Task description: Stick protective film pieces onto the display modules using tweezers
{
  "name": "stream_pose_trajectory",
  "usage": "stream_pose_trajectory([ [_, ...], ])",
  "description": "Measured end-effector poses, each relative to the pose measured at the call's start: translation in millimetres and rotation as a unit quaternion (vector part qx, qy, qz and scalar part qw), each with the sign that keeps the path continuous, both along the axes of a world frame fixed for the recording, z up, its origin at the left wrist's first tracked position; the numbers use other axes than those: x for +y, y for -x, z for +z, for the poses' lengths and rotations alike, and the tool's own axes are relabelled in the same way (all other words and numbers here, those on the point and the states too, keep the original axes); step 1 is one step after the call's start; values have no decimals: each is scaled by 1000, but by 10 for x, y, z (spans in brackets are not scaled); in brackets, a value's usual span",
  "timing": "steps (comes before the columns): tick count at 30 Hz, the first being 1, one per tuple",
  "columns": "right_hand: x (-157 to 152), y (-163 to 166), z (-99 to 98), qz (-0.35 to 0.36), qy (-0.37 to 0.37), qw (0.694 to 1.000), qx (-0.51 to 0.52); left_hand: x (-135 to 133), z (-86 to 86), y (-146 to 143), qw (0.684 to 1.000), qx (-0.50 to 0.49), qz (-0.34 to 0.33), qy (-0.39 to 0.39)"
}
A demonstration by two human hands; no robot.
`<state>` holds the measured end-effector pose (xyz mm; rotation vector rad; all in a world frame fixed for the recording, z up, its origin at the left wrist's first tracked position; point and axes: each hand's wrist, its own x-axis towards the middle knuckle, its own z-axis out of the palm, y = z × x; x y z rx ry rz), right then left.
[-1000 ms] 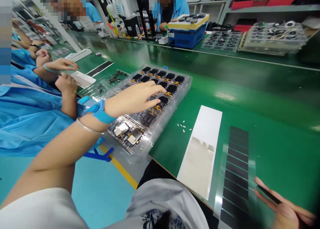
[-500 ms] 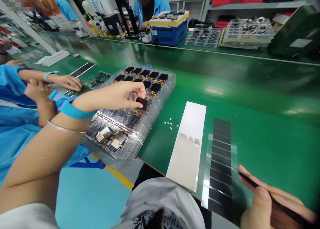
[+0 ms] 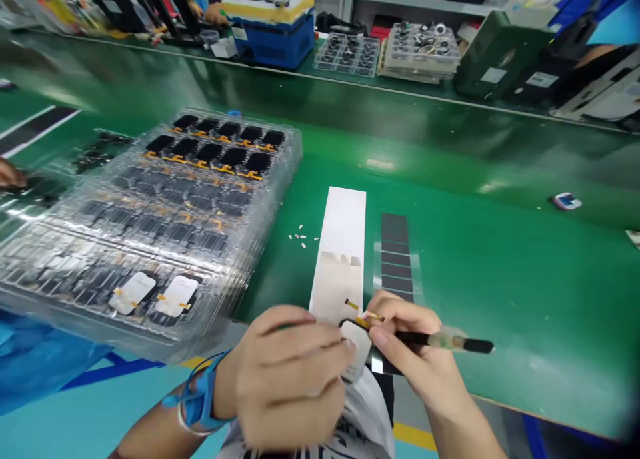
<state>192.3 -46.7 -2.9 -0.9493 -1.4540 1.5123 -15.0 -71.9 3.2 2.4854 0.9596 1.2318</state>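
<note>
A small display module (image 3: 357,352), its white backing facing up and an orange flex cable at its top, is in front of me over the bench edge. My right hand (image 3: 415,342) is closed round black tweezers (image 3: 477,345), with thumb and fingertips at the module's cable side. My left hand (image 3: 295,379) is bent beside the module, fingertips overlapping its left edge. Motion blurs this hand, so I cannot tell whether it grips. Beneath lie a white card strip (image 3: 343,225) and a clear sheet of black rectangular pieces (image 3: 395,232).
Stacked clear trays (image 3: 260,225) of display modules stand at the left. Small white scraps (image 3: 303,237) lie beside the card. A small device (image 3: 567,201) rests far right. Behind, a raised shelf carries a blue machine (image 3: 280,42) and parts trays (image 3: 347,52). A co-worker's hand (image 3: 11,175) shows at the left edge.
My left hand has left the trays with a display module and come to my right hand. The right hand has moved inward with the tweezers. The view has swung right.
</note>
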Motion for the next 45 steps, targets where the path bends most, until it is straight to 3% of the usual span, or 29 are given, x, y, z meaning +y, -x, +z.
stream_pose_trajectory([
  [2, 6, 15, 16, -35, -21, 999, -34, 162, -86, -14, 997, -25, -57, -47],
  [3, 8, 19, 16, -53, -39, 996, -53, 213, -122, -31, 996, -53, -62, -25],
  [5, 14, 29, 3, -93, -86, 988, -89, 254, -172, -80, 982, -131, -67, 118],
  [6, 18, 35, -9, -110, -113, 982, -105, 256, -185, -106, 959, -169, -90, 207],
  [9, 36, 60, -53, -130, -175, 964, -150, 261, -191, -181, 847, -259, -170, 432],
  [11, 50, 80, -70, -129, -211, 952, -179, 289, -193, -223, 798, -291, -155, 504],
  [12, 56, 90, -72, -134, -232, 944, -193, 308, -200, -239, 790, -299, -130, 519],
  [17, 74, 142, -23, -199, -379, 863, -268, 373, -265, -269, 817, -296, -31, 495],
  [20, 90, 176, 9, -189, -439, 815, -326, 368, -296, -257, 820, -297, -22, 490],
  [23, 118, 206, 9, -178, -463, 787, -366, 358, -313, -242, 824, -299, -17, 481],
  [28, 146, 222, -16, -167, -470, 776, -386, 356, -315, -232, 829, -320, -12, 459],
  [38, 150, 236, -6, -139, -456, 785, -396, 335, -295, -214, 854, -283, 20, 436],
  [43, 188, 246, -21, -136, -474, 766, -413, 338, -279, -208, 875, -253, 33, 411],
  [45, 197, 247, -22, -136, -451, 783, -407, 339, -270, -207, 877, -251, 33, 409],
])
